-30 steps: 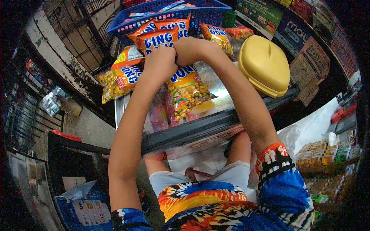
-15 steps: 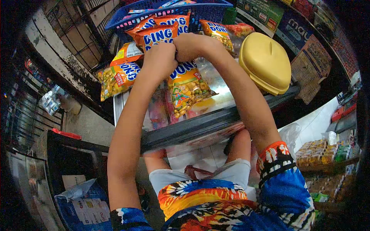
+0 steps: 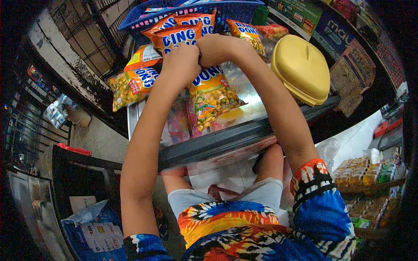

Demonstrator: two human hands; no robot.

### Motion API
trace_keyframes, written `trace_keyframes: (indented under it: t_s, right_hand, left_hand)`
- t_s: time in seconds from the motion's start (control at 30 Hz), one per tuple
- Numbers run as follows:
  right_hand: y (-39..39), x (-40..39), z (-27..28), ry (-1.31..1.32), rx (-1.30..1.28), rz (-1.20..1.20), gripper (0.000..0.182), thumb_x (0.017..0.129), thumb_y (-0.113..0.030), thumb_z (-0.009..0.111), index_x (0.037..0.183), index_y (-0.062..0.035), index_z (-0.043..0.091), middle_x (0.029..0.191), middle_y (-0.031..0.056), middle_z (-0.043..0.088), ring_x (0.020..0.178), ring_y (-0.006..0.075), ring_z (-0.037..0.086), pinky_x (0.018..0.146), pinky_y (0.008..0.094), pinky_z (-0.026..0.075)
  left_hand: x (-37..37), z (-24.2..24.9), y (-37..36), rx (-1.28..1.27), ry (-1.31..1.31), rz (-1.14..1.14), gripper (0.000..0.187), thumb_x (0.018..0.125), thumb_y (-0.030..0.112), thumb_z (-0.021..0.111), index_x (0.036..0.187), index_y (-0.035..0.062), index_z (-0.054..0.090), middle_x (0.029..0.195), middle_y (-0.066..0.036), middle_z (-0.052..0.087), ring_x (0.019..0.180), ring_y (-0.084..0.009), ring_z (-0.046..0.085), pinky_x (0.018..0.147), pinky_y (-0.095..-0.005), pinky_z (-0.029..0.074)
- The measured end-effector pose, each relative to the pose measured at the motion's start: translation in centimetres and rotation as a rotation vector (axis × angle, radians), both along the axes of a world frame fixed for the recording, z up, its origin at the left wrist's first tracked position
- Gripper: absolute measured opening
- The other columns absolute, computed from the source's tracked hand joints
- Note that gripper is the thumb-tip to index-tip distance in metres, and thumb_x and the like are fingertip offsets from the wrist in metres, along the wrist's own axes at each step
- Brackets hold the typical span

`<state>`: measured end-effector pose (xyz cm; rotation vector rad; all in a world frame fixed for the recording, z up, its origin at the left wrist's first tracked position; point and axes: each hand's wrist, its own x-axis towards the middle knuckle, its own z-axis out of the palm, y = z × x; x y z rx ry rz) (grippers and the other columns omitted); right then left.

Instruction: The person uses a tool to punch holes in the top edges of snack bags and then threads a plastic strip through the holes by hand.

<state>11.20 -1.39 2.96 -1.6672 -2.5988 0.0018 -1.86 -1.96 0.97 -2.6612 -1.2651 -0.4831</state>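
Note:
Several orange snack packs lettered "DING DONG" lie on a glass-topped case. My left hand (image 3: pixel 182 65) and my right hand (image 3: pixel 214 51) meet knuckle to knuckle over the middle of the pile, fingers curled closed. One upright pack (image 3: pixel 180 37) rises just behind them, and another pack (image 3: pixel 213 98) extends below them toward me. Both hands hide their fingertips, and what they pinch is covered. Left of my left hand lies a pack (image 3: pixel 133 87) showing yellow and green nuts. Farther right, beyond my right hand, is another pack (image 3: pixel 246 37).
A blue basket (image 3: pixel 235 9) stands behind the packs. To the right sits a yellow lidded container (image 3: pixel 300 69). The case's dark front edge (image 3: pixel 217 141) runs below my forearms. Shelves with packaged goods (image 3: pixel 365 172) are at lower right, a metal gate at far left.
My hands stay together at the same place, shifted only very slightly. The view has moved a little; the packs lie much as before.

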Motion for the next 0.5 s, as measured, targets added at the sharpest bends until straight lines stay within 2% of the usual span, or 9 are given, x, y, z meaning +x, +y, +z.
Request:
trace_keyframes:
  t_s: [0.4, 0.5]
  right_hand:
    - [0.48, 0.02, -0.4, -0.013, -0.003, -0.01, 0.032, 0.066, -0.027, 0.06, 0.085, -0.0017, 0.066, 0.085, 0.0194, 0.064, 0.079, 0.03, 0.064, 0.07, 0.0382, 0.049]
    - [0.62, 0.01, -0.54, -0.015, -0.012, -0.039, 0.032, 0.066, -0.027, 0.06, 0.085, -0.0017, 0.066, 0.085, 0.0191, 0.064, 0.078, 0.0296, 0.064, 0.069, 0.0381, 0.049]
  left_hand:
    - [-0.01, 0.0, 0.0, -0.014, -0.076, -0.015, 0.018, 0.065, 0.006, 0.057, 0.078, -0.0042, 0.063, 0.082, -0.025, 0.06, 0.081, -0.038, 0.059, 0.076, -0.0439, 0.047]
    - [0.03, 0.1, 0.11, -0.019, 0.019, 0.008, 0.019, 0.069, 0.009, 0.058, 0.084, -0.0009, 0.063, 0.086, -0.021, 0.062, 0.084, -0.0356, 0.06, 0.074, -0.044, 0.049]
